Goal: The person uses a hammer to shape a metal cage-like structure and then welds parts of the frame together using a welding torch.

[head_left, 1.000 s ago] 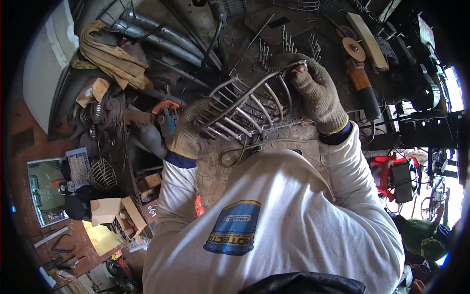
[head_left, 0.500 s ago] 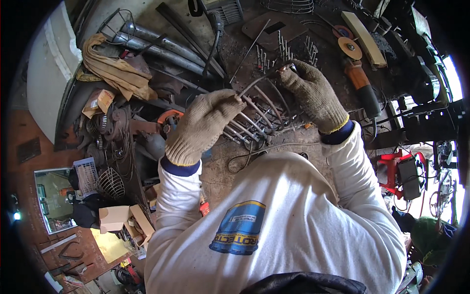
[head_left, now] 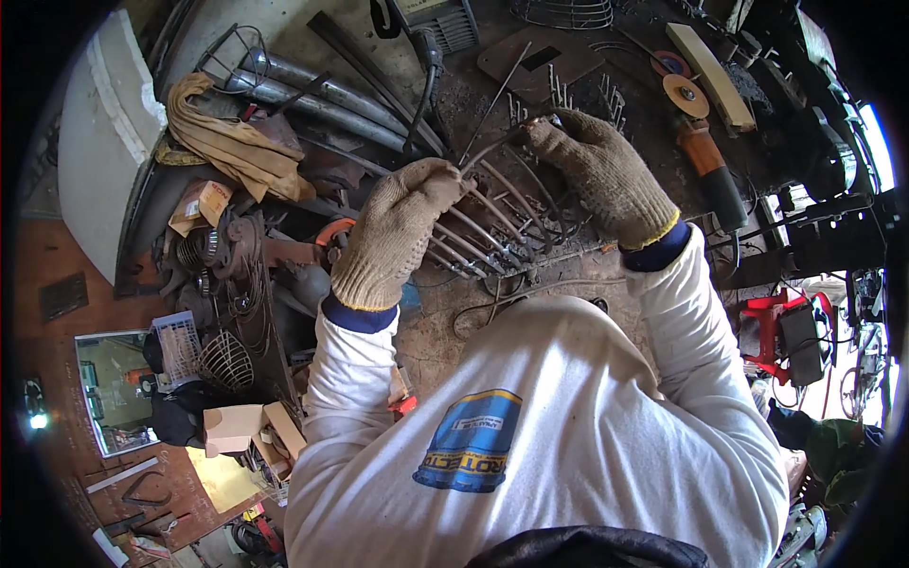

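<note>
My left hand [head_left: 393, 218], in a tan knitted glove, is closed on one end of a thin bent dark rod [head_left: 492, 150]. The rod arches up to my right hand [head_left: 611, 180], gloved alike, whose fingers pinch its other end. A bit of metal shows at those right fingertips; its shape is too small to make out. Just below the held rod, between both hands, several similar curved rods [head_left: 511, 220] lie side by side on the workbench [head_left: 445, 327], with small metal fittings at their near ends. The gloves hide both ends of the held rod.
An orange angle grinder [head_left: 703, 151] lies at the right, near a wooden block [head_left: 712, 76]. Small upright metal pieces [head_left: 561, 93] stand at the back. To the left are metal tubes [head_left: 331, 93], a tan cloth [head_left: 232, 147], and an open cardboard box [head_left: 232, 431].
The view has shifted slightly, so the bench things sit a little further right and lower. Both hands stay on the bent rod, and the right hand has come slightly nearer the left.
</note>
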A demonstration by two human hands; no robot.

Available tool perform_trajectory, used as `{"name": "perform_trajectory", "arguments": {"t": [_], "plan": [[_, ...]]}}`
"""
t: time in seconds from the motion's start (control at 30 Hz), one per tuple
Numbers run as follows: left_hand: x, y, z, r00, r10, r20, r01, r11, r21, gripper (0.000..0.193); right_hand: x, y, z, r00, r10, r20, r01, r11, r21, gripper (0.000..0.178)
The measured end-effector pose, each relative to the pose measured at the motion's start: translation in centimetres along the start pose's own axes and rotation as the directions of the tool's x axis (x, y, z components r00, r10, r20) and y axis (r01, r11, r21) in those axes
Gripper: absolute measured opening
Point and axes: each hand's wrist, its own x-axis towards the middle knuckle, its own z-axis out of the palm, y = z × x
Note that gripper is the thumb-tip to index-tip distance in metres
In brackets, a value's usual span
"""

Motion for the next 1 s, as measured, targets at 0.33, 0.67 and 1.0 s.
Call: {"name": "perform_trajectory", "arguments": {"t": [0.33, 0.67, 1.0], "plan": [[-2.5, -4.4, -3.1, 0.896, 0.428, 0.116, -0.423, 0.747, 0.513, 0.040, 0.9, 0.4, -0.4, 0.999, 0.038, -0.012, -0.038, 0.999, -0.003, 0.044], [-1.3, -10.4, -1.9, 0.622, 0.778, -0.091, -0.358, 0.385, 0.850, 0.020, 2.5, 5.8, -3.6, 0.940, -0.326, -0.105, 0.331, 0.943, 0.037, 0.047], [-1.2, -6.7, 0.8, 0.672, 0.727, -0.140, -0.388, 0.506, 0.770, 0.026, -2.7, 14.6, -2.2, 0.961, -0.125, -0.247, 0.185, 0.954, 0.235, 0.057]]}}
